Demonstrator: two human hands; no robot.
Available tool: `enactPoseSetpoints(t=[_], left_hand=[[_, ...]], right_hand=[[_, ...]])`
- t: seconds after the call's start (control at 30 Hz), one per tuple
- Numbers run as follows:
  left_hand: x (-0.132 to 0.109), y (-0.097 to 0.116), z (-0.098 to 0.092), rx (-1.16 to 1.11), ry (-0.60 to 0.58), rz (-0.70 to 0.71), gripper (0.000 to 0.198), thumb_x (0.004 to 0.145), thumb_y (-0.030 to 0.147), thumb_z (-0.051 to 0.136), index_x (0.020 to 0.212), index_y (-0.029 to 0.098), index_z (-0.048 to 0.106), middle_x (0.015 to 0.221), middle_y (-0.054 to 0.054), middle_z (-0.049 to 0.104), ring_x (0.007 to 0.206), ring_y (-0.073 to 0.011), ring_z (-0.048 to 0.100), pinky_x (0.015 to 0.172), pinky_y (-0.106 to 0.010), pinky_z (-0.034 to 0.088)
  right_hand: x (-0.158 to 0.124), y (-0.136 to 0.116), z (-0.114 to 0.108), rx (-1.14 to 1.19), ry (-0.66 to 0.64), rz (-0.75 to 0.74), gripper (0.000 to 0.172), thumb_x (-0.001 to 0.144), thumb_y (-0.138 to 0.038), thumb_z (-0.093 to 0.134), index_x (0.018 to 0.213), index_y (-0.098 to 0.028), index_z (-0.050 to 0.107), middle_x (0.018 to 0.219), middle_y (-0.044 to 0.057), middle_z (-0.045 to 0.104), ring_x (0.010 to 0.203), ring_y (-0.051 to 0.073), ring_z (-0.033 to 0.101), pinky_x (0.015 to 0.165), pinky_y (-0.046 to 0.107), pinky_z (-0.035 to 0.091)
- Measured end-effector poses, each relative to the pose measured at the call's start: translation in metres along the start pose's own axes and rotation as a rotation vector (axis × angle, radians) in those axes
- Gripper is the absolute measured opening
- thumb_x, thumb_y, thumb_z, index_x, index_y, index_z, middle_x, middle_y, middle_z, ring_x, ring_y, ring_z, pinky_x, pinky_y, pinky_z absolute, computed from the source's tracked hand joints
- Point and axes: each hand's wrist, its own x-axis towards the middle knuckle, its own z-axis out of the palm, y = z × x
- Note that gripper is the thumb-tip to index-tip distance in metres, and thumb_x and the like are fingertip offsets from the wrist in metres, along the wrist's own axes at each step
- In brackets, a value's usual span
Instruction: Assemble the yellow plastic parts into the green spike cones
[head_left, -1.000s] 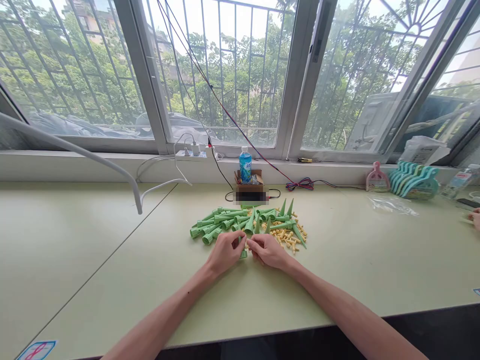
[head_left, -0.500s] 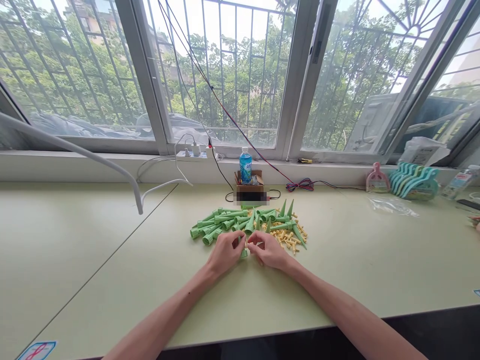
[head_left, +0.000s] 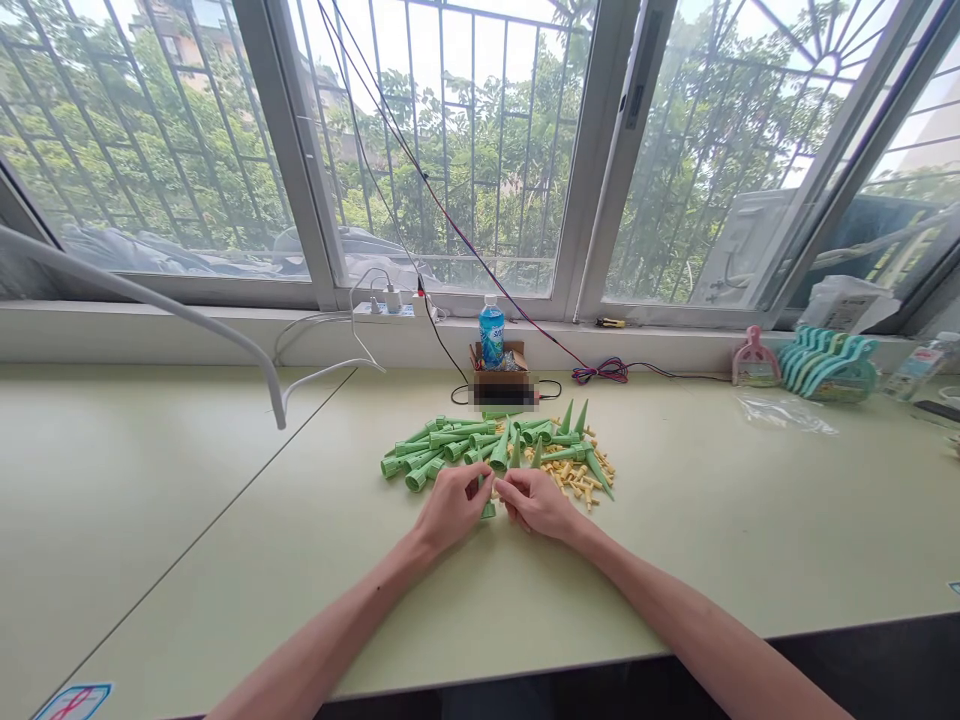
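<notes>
My left hand (head_left: 452, 508) is closed around a green plastic cone (head_left: 487, 507), whose wide end shows below my fingers. My right hand (head_left: 538, 502) pinches at the same cone from the right, fingertips meeting my left thumb; what small part it holds is hidden. Just behind both hands lies a heap of green cones (head_left: 450, 445), and to its right a scatter of small yellow plastic pieces (head_left: 574, 477). All of this rests on a pale green table (head_left: 225, 520).
A small cardboard box (head_left: 500, 385) with a blue-labelled bottle (head_left: 491, 335) stands behind the heap. Cables (head_left: 600, 371) and a power strip (head_left: 382, 306) lie on the window sill. Teal hangers (head_left: 825, 360) and a clear bag (head_left: 784, 410) are at the right. A white tube (head_left: 187, 320) arches over the left.
My hands stay in the same place; only the fingers shift slightly around the cone. The other person's hand at the far right edge has left the view.
</notes>
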Motion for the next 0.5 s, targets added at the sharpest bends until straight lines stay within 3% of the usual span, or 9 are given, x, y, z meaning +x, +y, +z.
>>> enactPoseSetpoints(t=[0.2, 0.4, 0.5], left_hand=[[0.0002, -0.0003, 0.0004, 0.003, 0.01, -0.003, 0.026, 0.092, 0.029, 0.048, 0.078, 0.016, 0.066, 0.054, 0.005, 0.049, 0.05, -0.0099, 0.039, 0.054, -0.022, 0.032], [0.0011, -0.0019, 0.0002, 0.019, 0.044, -0.009, 0.026, 0.092, 0.028, 0.048, 0.076, 0.016, 0.065, 0.053, 0.005, 0.047, 0.049, -0.0094, 0.037, 0.054, -0.022, 0.032], [0.0014, -0.0027, 0.0009, 0.026, 0.04, -0.008, 0.027, 0.092, 0.028, 0.048, 0.075, 0.016, 0.065, 0.053, 0.005, 0.046, 0.05, -0.0093, 0.036, 0.054, -0.022, 0.032]], right_hand=[[0.0012, 0.0001, 0.0006, -0.036, 0.017, 0.004, 0.051, 0.093, -0.058, 0.046, 0.061, -0.019, 0.047, 0.051, -0.004, 0.051, 0.035, 0.007, 0.044, 0.039, 0.021, 0.034], [-0.0007, 0.0013, 0.0007, 0.027, 0.015, 0.012, 0.027, 0.089, -0.047, 0.057, 0.088, -0.02, 0.052, 0.062, -0.004, 0.059, 0.036, 0.009, 0.047, 0.037, 0.021, 0.038], [-0.0012, 0.0008, 0.0005, 0.034, 0.003, 0.013, 0.022, 0.088, -0.04, 0.059, 0.087, -0.02, 0.051, 0.063, -0.004, 0.058, 0.037, 0.009, 0.047, 0.036, 0.021, 0.037]])
